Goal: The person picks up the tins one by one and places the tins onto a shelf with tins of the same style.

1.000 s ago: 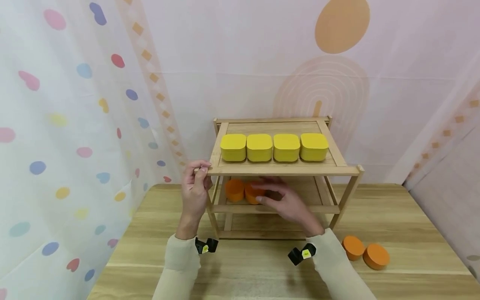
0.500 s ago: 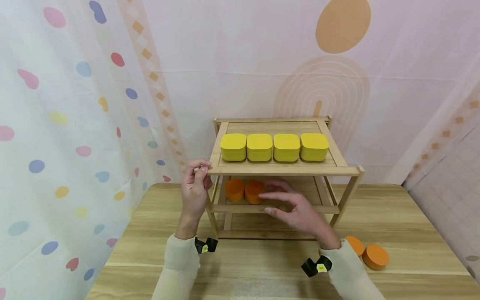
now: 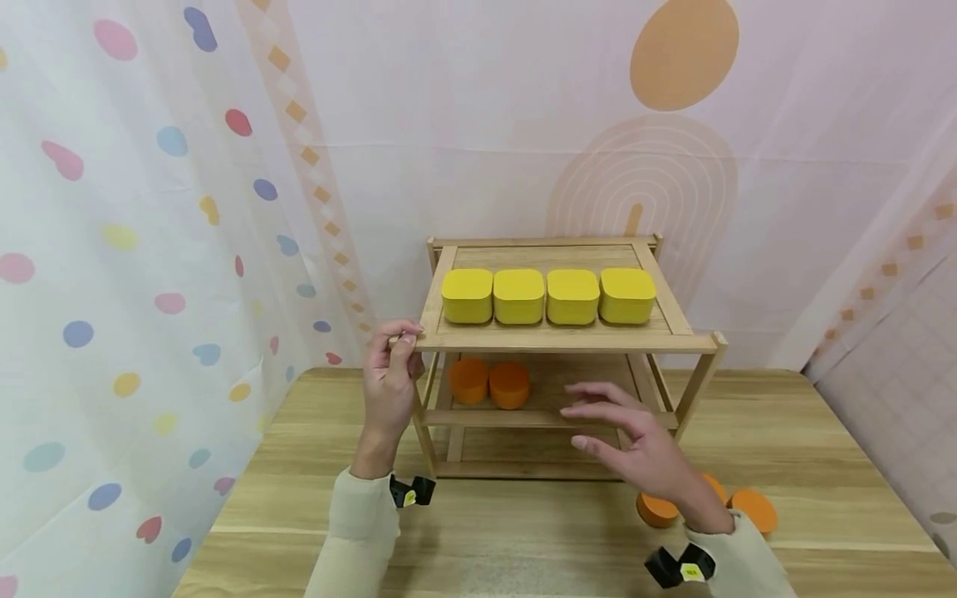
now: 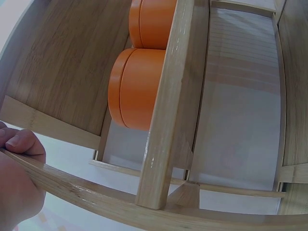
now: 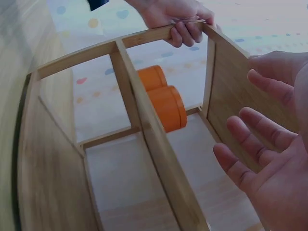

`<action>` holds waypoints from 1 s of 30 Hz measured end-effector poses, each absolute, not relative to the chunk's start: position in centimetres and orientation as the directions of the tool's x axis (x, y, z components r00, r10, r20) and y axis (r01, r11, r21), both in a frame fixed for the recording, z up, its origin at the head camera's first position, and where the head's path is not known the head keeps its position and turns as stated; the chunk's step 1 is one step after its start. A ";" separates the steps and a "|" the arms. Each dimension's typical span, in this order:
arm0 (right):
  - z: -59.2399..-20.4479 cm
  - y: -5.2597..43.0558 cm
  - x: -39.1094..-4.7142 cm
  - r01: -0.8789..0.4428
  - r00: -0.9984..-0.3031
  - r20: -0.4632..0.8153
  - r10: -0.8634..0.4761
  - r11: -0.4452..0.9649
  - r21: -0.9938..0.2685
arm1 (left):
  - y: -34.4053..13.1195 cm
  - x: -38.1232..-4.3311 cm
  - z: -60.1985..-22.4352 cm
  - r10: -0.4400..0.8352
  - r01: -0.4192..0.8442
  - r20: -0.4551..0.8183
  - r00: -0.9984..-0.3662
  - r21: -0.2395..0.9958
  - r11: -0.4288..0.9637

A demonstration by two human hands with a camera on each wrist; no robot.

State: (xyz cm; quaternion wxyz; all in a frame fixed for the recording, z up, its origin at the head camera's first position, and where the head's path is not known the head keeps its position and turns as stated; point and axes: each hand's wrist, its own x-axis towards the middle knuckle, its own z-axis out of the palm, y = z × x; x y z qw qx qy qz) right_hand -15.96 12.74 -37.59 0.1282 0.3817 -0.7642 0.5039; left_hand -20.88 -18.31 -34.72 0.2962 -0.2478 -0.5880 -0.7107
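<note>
My left hand (image 3: 390, 382) grips the front left corner of the top shelf on a three-tier wooden rack (image 3: 553, 341). In the right wrist view its fingers curl over the rack's side bar (image 5: 149, 36). On the middle shelf, toward the left, two orange round boxes (image 3: 509, 386) stand side by side. My right hand (image 3: 643, 444) hovers in front of that shelf's right part, fingers apart and holding nothing. Beneath its wrist, several more orange round boxes (image 3: 658, 508) lie on the table, partly hidden by the forearm.
Several yellow rounded-square boxes (image 3: 572, 296) form a row across the top shelf. The rack stands on a wooden table (image 3: 508, 540), with a patterned curtain (image 3: 449, 124) behind it. The front rail (image 3: 549, 419) runs along the middle shelf's edge.
My right hand has drawn away from the second orange box on the middle shelf, moving right and toward me. That box stays in place. My left hand keeps its grip on the corner.
</note>
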 end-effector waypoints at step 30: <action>-46.6 20.5 -12.0 -0.496 -0.861 0.392 -0.325 0.358 -0.791 | -18.3 -20.7 -34.5 -0.115 0.702 0.693 -0.712 0.696 -0.152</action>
